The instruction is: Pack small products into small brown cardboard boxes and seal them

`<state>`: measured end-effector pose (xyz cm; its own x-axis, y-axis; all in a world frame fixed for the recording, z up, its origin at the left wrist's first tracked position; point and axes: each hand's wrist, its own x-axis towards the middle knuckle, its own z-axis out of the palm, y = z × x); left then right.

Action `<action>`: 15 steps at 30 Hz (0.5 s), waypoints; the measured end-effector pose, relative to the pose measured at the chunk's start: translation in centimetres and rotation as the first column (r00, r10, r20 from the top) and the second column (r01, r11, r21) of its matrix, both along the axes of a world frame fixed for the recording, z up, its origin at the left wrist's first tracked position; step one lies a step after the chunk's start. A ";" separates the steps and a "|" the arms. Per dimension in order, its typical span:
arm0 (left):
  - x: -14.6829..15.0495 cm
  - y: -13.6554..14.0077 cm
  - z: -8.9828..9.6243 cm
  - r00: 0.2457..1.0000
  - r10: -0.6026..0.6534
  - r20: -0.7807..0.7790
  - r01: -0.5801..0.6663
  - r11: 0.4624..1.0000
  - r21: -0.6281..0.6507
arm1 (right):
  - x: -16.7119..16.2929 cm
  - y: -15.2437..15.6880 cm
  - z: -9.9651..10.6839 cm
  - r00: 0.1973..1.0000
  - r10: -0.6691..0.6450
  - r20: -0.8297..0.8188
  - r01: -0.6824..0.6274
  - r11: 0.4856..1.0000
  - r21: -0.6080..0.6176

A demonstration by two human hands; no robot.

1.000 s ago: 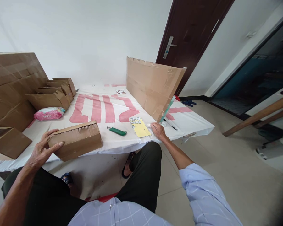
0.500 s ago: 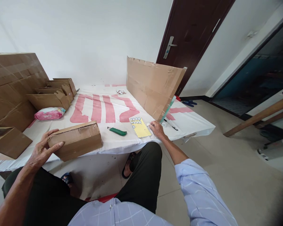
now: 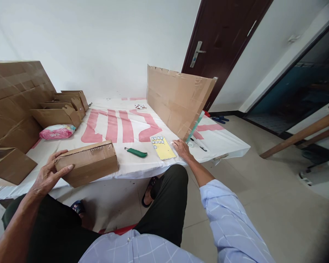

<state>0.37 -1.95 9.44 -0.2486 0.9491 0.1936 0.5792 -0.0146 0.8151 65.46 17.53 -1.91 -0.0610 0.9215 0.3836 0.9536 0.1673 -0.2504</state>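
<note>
My left hand grips the left end of a closed cardboard box at the table's front edge, thumb on the near side. My right hand rests at the right edge of a yellow sheet bearing small pale stickers along its top. Its fingers are bent close together by something small and whitish; I cannot make out what is in them. Between the box and the sheet lies a green utility knife. A thin black pen-like item lies right of my right hand.
A large cardboard panel stands upright behind my right hand. At the left are a big carton, several open boxes, another small box and a pink tissue pack. A patterned card lies farther back on the cloth-covered table.
My right hand has shifted very slightly left towards the yellow sheet, and its forearm has moved a little left. My left hand stays on the box.
</note>
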 end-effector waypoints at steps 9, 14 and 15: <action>-0.3 0.1 -0.3 1.000 -0.010 -0.007 0.010 1.000 0.003 | 0.5 0.8 -0.5 1.000 0.001 -0.018 -0.001 1.000 0.012; -0.3 0.2 -0.3 1.000 -0.005 -0.031 0.005 1.000 0.001 | 0.6 1.1 -0.8 0.999 -0.025 -0.045 0.025 1.000 0.011; -0.2 0.1 -0.2 1.000 -0.001 -0.031 0.001 1.000 0.001 | 0.6 1.1 -0.8 0.998 -0.029 -0.050 0.029 0.999 0.012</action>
